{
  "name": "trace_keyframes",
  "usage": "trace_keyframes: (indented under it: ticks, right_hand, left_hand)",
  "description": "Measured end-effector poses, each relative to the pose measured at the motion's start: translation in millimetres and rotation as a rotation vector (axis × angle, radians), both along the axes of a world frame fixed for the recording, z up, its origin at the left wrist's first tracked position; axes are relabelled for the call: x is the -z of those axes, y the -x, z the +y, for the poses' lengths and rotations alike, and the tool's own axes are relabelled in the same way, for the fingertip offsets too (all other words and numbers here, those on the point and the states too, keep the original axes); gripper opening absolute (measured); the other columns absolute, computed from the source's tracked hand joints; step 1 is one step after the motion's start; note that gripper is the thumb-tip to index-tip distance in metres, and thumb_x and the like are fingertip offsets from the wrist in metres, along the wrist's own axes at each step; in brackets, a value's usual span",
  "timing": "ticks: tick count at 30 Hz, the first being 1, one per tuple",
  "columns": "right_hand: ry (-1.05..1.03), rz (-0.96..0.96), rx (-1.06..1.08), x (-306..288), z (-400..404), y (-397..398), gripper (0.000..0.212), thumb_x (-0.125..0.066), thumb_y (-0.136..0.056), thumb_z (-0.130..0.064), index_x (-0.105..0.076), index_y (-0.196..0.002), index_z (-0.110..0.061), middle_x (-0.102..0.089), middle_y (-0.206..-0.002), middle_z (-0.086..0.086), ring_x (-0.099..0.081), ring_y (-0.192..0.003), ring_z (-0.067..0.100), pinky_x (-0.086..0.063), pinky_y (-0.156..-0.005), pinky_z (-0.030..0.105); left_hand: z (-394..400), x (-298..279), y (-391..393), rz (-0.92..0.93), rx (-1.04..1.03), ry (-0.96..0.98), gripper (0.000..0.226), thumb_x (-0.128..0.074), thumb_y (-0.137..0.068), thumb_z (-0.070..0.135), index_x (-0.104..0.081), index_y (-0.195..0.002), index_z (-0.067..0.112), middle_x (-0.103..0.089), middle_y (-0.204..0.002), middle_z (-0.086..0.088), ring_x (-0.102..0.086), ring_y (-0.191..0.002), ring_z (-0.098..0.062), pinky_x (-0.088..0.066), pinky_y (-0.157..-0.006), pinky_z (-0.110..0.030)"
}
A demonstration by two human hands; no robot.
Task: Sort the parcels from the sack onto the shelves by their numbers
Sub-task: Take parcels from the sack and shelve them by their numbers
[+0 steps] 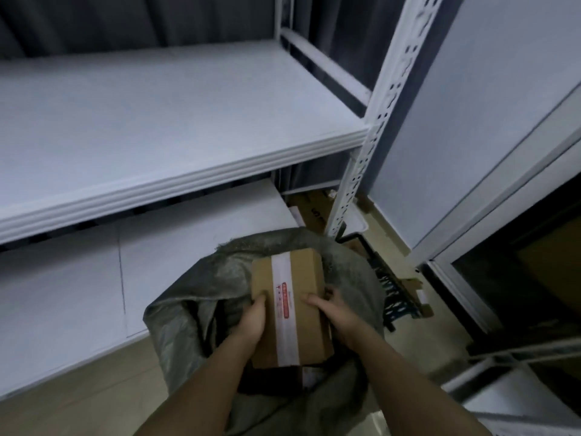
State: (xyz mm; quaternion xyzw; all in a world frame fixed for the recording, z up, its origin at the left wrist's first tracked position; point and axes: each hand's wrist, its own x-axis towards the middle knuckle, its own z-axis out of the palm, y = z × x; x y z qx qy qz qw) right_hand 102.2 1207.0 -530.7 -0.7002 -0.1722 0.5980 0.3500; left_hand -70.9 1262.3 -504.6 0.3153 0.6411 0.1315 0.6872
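One parcel (290,306), a flat rectangular cardboard box with a white tape strip running lengthwise and red print on the strip, held over the open mouth of one sack (185,316) at 6 o'clock. Left hand (250,322) grips the parcel's left long edge, thumb on top, fingers curled beneath. Right hand (336,313) grips the right long edge in the same way, thumb on the top face. The sack is grey-green woven fabric, crumpled, standing on a tan floor (78,401). Two white shelves, smooth and flat: upper shelf (157,121) at 10 o'clock with a ribbed front lip; lower shelf (94,278) at 8 o'clock. One perforated white metal upright (382,121) at 1 o'clock. Flattened cardboard (311,209) lies on the floor behind the sack, at 12 o'clock.
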Motion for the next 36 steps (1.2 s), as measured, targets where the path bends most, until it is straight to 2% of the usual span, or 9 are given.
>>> trace_keyframes:
  ticks: [4, 8, 13, 17, 22, 27, 31, 33, 36]
  right_hand:
    - [-0.155, -0.080, -0.192, -39.4, -13.6, -42.7, 0.123, -0.089, -0.059, -0.041, -0.007, -0.151, -0.033, -0.044, -0.135, -0.006, -0.046, -0.116, 0.010, -0.043, -0.093, 0.030]
    - [-0.330, -0.379, -0.416, -71.0, -28.6, -86.2, 0.113, -0.089, -0.061, -0.030, -0.017, -0.148, -0.033, -0.041, -0.142, -0.010, -0.038, -0.136, 0.014, -0.036, -0.109, 0.037]
    - [-0.550, -0.912, -0.504, -107.5, -47.5, -116.8, 0.108, -0.079, -0.063, -0.056, -0.014, -0.147, -0.041, -0.031, -0.151, -0.012, -0.038, -0.131, 0.010, -0.037, -0.108, 0.040]
    - [-0.699, -1.411, -0.629, -121.4, -57.4, -132.1, 0.107, -0.081, -0.070, -0.021, -0.012, -0.150, -0.032, -0.009, -0.157, -0.010, -0.039, -0.135, 0.023, -0.030, -0.110, 0.040]
    - [-0.810, -1.535, -0.588, -134.4, -63.4, -133.8, 0.104, -0.082, -0.070, -0.018, -0.017, -0.151, -0.026, -0.021, -0.158, 0.000, -0.039, -0.138, 0.027, -0.026, -0.106, 0.042]
    - [-0.521, -1.230, -0.319, -132.2, -65.0, -129.1, 0.086, -0.062, -0.088, -0.009, -0.010, -0.152, -0.035, -0.007, -0.160, -0.013, -0.033, -0.133, 0.006, -0.034, -0.105, 0.028]
    - [-0.200, -0.084, 0.088, -157.1, -60.0, -122.7, 0.040, -0.047, -0.097, -0.043, -0.042, -0.134, -0.029, -0.059, -0.118, 0.001, -0.058, -0.099, 0.017, -0.051, -0.076, 0.032]
    - [-0.131, 0.122, -0.030, -161.0, -61.0, -115.6, 0.056, -0.049, -0.085, -0.068, -0.044, -0.129, -0.033, -0.059, -0.119, 0.002, -0.061, -0.105, 0.029, -0.054, -0.076, 0.040]
    - [-0.208, 0.134, -0.081, -157.0, -61.9, -106.1, 0.086, -0.069, -0.072, -0.062, -0.032, -0.145, -0.034, -0.050, -0.138, 0.006, -0.053, -0.120, 0.032, -0.051, -0.093, 0.049]
  left_hand:
    - [-16.5, -46.8, -26.1, -0.171, -0.169, 0.024, 0.062, -0.026, -0.099, 0.055, -0.056, -0.128, 0.009, -0.059, -0.124, -0.016, -0.057, -0.083, -0.025, -0.046, -0.075, -0.036]
    - [-24.7, -68.6, -42.4, -0.207, -0.253, -0.073, 0.062, -0.025, -0.097, 0.060, -0.061, -0.113, 0.012, -0.067, -0.103, -0.009, -0.059, -0.083, -0.020, -0.046, -0.060, -0.030]
    - [-33.1, -92.3, -61.7, -0.288, -0.107, -0.087, 0.076, -0.031, -0.081, 0.080, -0.068, -0.106, 0.019, -0.073, -0.099, -0.014, -0.068, -0.094, -0.030, -0.054, -0.069, -0.037]
    - [-27.8, -109.2, -63.3, -0.346, 0.035, -0.001, 0.080, -0.047, -0.069, 0.083, -0.065, -0.114, 0.019, -0.069, -0.111, -0.020, -0.066, -0.103, -0.036, -0.055, -0.082, -0.051]
    - [-24.0, -114.5, -65.2, -0.321, 0.111, -0.043, 0.076, -0.069, -0.060, 0.067, -0.060, -0.120, 0.021, -0.071, -0.099, -0.014, -0.067, -0.100, -0.030, -0.056, -0.081, -0.047]
    - [-25.8, -117.1, -62.1, -0.275, 0.040, -0.264, 0.068, -0.073, -0.060, 0.059, -0.058, -0.118, 0.027, -0.075, -0.091, -0.007, -0.073, -0.080, -0.019, -0.057, -0.060, -0.031]
    - [-26.0, -119.9, -51.2, -0.242, 0.043, -0.351, 0.076, -0.075, -0.055, 0.059, -0.051, -0.121, 0.032, -0.067, -0.106, -0.009, -0.069, -0.090, -0.024, -0.055, -0.059, -0.028]
    - [-27.7, -118.4, -50.4, -0.288, 0.047, -0.314, 0.074, -0.078, -0.061, 0.050, -0.050, -0.127, 0.032, -0.065, -0.112, -0.011, -0.067, -0.095, -0.026, -0.056, -0.060, -0.029]
    - [-30.6, -119.3, -49.8, -0.349, 0.116, -0.200, 0.073, -0.079, -0.066, 0.040, -0.050, -0.132, 0.027, -0.066, -0.114, -0.013, -0.067, -0.096, -0.027, -0.056, -0.066, -0.033]
